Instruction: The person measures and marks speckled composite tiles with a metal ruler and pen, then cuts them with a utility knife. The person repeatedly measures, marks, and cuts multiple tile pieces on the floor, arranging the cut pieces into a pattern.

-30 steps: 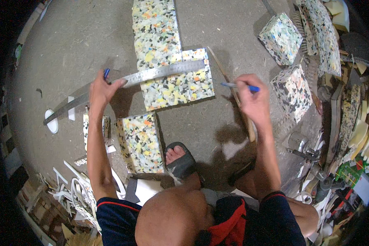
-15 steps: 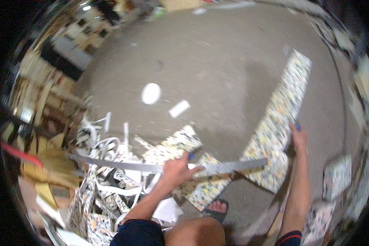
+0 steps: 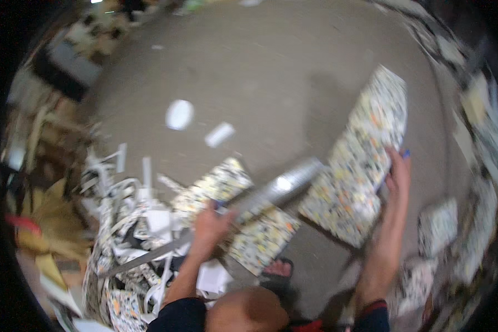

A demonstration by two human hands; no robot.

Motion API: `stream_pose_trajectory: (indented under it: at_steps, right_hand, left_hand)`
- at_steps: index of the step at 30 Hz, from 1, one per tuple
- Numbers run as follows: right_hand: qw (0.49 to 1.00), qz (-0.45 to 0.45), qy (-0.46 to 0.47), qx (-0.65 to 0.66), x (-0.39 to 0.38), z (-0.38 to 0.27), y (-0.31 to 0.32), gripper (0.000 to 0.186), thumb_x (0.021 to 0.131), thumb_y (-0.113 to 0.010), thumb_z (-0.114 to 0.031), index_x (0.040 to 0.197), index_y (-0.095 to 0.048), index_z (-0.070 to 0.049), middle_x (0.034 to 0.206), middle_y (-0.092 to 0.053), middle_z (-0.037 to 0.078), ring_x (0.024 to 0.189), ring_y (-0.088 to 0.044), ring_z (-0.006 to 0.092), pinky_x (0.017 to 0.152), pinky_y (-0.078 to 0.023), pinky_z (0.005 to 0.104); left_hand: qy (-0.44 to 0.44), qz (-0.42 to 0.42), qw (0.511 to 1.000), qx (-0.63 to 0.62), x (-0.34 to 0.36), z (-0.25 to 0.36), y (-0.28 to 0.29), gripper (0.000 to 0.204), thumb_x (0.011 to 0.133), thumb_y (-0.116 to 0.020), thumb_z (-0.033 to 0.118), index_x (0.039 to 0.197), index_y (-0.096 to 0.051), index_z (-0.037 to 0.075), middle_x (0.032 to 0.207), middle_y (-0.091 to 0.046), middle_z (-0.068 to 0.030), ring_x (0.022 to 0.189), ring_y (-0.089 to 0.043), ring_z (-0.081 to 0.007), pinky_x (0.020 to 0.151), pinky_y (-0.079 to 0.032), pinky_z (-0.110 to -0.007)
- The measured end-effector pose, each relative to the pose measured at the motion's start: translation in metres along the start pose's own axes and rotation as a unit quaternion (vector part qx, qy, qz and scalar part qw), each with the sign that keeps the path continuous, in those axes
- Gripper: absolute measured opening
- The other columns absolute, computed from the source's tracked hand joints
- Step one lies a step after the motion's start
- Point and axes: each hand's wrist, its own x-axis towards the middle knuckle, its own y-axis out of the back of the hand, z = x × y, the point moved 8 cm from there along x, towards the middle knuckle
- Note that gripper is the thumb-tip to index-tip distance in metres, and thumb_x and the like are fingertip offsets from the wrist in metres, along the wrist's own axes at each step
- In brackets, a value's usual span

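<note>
My left hand (image 3: 209,228) is closed round a long silver-grey strip (image 3: 282,185). The strip slants up to the right, its shiny broad face showing at the far end, its thin grey end over the scrap pile. My right hand (image 3: 397,169) grips the right edge of a long speckled foam slab (image 3: 365,149) in yellow, grey, white and orange. Something small and blue shows at the fingertips of each hand. Under the strip lie two shorter speckled foam pieces, one (image 3: 216,180) beyond it and one (image 3: 264,240) nearer me.
White and speckled offcuts (image 3: 144,232) heap up at left. A white oval piece (image 3: 180,114) and a white rectangular piece (image 3: 219,134) lie on the grey floor (image 3: 249,72). Foam blocks (image 3: 437,227) stand at right. My sandalled foot (image 3: 278,268) is near the foam.
The silver-grey strip has swung from nearly level to a slant, its right end rising and its broad face turning into sight. The view has shifted; my right hand still holds the long slab.
</note>
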Motion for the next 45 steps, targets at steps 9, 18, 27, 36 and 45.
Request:
stream_pose_trajectory:
  at_steps: [9, 18, 27, 36, 45]
  right_hand:
    - [0.984, 0.077, 0.15, 0.061, -0.079, -0.08, 0.009, 0.033, 0.087, -0.08, -0.016, 0.108, -0.061, 0.0, 0.087, -0.071, 0.007, 0.055, -0.062, 0.0092, 0.037, -0.037, 0.0206]
    - [0.94, 0.305, -0.062, -0.14, 0.001, 0.142, 0.096, 0.045, 0.091, -0.077, -0.027, 0.119, -0.06, 0.004, 0.094, -0.068, 0.013, 0.059, -0.06, 0.018, 0.041, -0.043, 0.0333]
    - [0.919, 0.125, -0.169, -0.332, -0.011, 0.136, 0.098, 0.056, 0.085, -0.078, -0.055, 0.076, -0.064, -0.002, 0.061, -0.06, 0.005, 0.045, -0.053, 0.0145, 0.039, -0.037, 0.0314]
    - [0.86, -0.007, -0.066, -0.506, -0.101, 0.136, 0.052, 0.041, 0.086, -0.079, -0.04, 0.077, -0.071, -0.001, 0.065, -0.06, 0.0, 0.06, -0.051, 0.0088, 0.055, -0.042, 0.0296]
    - [0.881, 0.03, -0.082, -0.464, -0.11, 0.14, 0.059, 0.045, 0.087, -0.078, -0.039, 0.074, -0.07, 0.003, 0.063, -0.058, 0.0, 0.06, -0.048, 0.0097, 0.056, -0.042, 0.0326]
  left_hand:
    - [-0.055, 0.145, 0.986, -0.055, 0.044, -0.001, 0.045, 0.067, 0.085, -0.076, 0.053, 0.111, -0.063, -0.008, 0.073, -0.058, -0.0112, 0.069, -0.051, -0.0202, 0.063, -0.045, -0.038]
    - [-0.042, 0.165, 0.985, -0.026, 0.08, -0.009, 0.06, 0.066, 0.083, -0.073, 0.061, 0.095, -0.064, -0.004, 0.071, -0.063, -0.0178, 0.066, -0.061, -0.0296, 0.065, -0.049, -0.044]
    - [-0.077, 0.087, 0.992, -0.048, 0.089, 0.018, 0.023, 0.063, 0.084, -0.075, 0.058, 0.095, -0.062, -0.002, 0.071, -0.065, -0.0176, 0.068, -0.065, -0.028, 0.063, -0.049, -0.042]
    - [-0.123, 0.01, 0.992, -0.042, 0.095, 0.056, -0.017, 0.07, 0.083, -0.071, 0.065, 0.1, -0.065, -0.003, 0.075, -0.068, -0.02, 0.071, -0.069, -0.0341, 0.065, -0.052, -0.046]
    - [-0.192, 0.014, 0.981, -0.01, 0.11, 0.097, -0.008, 0.068, 0.083, -0.071, 0.064, 0.098, -0.063, -0.002, 0.071, -0.064, -0.0193, 0.071, -0.068, -0.0361, 0.066, -0.05, -0.047]
